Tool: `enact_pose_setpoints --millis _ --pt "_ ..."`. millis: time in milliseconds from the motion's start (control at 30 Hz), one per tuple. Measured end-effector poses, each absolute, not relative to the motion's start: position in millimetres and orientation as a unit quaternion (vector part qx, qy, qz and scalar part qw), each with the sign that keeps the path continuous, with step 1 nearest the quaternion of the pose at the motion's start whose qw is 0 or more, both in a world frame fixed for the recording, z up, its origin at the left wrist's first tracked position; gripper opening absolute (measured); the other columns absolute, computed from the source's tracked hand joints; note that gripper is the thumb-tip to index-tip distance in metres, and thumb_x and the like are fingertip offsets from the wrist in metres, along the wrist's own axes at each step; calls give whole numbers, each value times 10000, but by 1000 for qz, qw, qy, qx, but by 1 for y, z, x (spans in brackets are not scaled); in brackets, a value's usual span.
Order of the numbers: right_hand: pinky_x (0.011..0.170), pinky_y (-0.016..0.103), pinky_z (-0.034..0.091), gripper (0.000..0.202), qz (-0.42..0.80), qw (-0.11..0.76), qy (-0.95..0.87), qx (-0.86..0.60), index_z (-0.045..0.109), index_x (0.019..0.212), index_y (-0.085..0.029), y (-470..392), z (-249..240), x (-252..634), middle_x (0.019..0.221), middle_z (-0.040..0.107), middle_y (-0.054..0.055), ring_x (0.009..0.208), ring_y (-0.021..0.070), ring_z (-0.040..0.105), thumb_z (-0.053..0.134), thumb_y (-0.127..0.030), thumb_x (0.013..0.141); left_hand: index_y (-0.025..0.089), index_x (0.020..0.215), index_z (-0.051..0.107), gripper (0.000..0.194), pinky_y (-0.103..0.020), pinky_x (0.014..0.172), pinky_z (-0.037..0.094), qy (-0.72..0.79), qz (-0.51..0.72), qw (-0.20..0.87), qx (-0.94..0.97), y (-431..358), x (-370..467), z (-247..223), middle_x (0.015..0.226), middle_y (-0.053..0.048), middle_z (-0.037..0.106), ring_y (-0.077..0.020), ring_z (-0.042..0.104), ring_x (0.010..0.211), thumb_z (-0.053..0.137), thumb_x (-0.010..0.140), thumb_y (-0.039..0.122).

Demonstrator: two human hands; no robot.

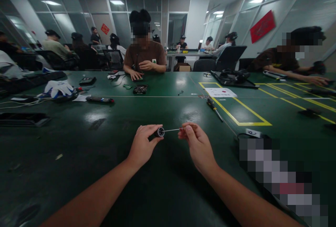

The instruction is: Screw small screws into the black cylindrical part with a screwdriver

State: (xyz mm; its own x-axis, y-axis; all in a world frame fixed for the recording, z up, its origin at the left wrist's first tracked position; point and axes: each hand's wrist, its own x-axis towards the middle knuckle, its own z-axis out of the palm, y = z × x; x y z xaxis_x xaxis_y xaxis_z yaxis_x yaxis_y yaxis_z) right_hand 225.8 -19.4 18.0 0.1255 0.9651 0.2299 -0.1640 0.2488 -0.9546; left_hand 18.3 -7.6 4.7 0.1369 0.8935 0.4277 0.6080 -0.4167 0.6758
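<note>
— green mat, black barrel, a thin bright rod. what have you got hold of there?

— my left hand is curled shut around a small black cylinder, its open round end turned toward my other hand. my right hand is pinched closed, thumb and forefinger, on the far end of a thin metal rod. the rod runs level between the two hands and its near tip sits right at the mouth of the cylinder.

— is the tip inside or only touching?

— i can't tell; it is too fine to see at that spot. both pieces are held just above the green table, in front of me, apart from everything else on it.

— so which step would you call this?

— by my reckoning, the lining-up of rod and bore, the two just meeting. the next move, as i judge it, calls for keeping the rod straight along the cylinder's axis and the left hand still, since a rod that thin would bend or skate off the rim if pushed crooked.

— anything close by?

— a screwdriver with a yellow-and-black handle lies beyond my right hand beside the yellow floor-tape lines. a person in a brown shirt sits across the table, hands near a small dark device.
</note>
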Motion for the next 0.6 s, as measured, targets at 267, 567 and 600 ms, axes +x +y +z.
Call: enact_pose_setpoints --millis 267,567,600 --pt "768 351 549 268 423 614 -516 -422 683 1006 -230 -25 25 224 851 714 19 770 187 676 666 -491 942 300 1237 716 427 -546 1103 417 509 412 147 742 -8 20 7 1237 -30 740 -262 644 1156 785 842 151" --pt "785 337 571 239 543 627 -399 -390 707 961 -218 -18 17 223 825 711 12 758 170 683 743 -443 890 309 1163 749 391 -593 1149 351 509 428 141 733 -5 19 7 1194 -21 771 -264 673 1130 814 813 147" --pt "774 342 577 239 579 615 -370 -387 707 939 -209 -16 16 224 808 708 17 739 171 682 752 -437 880 311 1164 748 384 -599 1161 333 509 429 138 734 -4 19 6 1195 -19 771 -262 674 1133 813 819 155"
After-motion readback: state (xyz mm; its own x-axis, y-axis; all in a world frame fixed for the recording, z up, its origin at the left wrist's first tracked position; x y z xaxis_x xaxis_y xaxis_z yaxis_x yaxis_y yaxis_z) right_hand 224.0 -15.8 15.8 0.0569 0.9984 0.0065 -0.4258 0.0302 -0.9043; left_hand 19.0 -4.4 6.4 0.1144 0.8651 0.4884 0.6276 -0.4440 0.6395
